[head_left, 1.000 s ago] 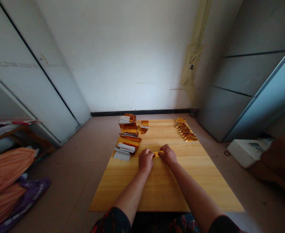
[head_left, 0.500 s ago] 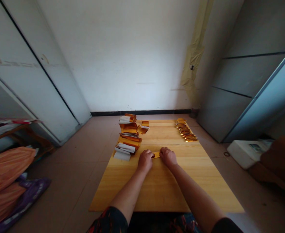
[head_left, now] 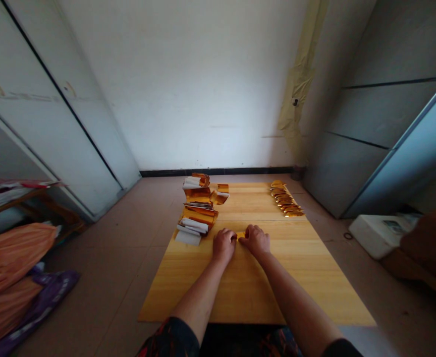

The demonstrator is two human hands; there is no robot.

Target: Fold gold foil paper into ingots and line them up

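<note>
Between my hands, over the middle of the wooden table (head_left: pixel 255 287), is a small piece of gold foil paper (head_left: pixel 241 234), mostly covered by my fingers. My left hand (head_left: pixel 224 244) is closed on its left end. My right hand (head_left: pixel 255 240) has its fingers pinched on the right end. Left of my hands lie stacks of gold foil paper (head_left: pixel 199 214) with white backs, some sheets curled. At the far right of the table, folded gold foil pieces (head_left: pixel 287 202) lie in an overlapping row.
A white wall (head_left: pixel 203 89) stands beyond the table. Pale cabinets (head_left: pixel 73 119) are on the left, with orange cloth (head_left: pixel 17 253) and a purple bag (head_left: pixel 54 292) below. To the right are a grey cabinet (head_left: pixel 366 114) and a white box (head_left: pixel 374 235) on the floor.
My hands have come closer together on the gold foil paper, and less of it shows between them. The right hand's fingers have shifted to the left. The stacks and the row look unchanged.
</note>
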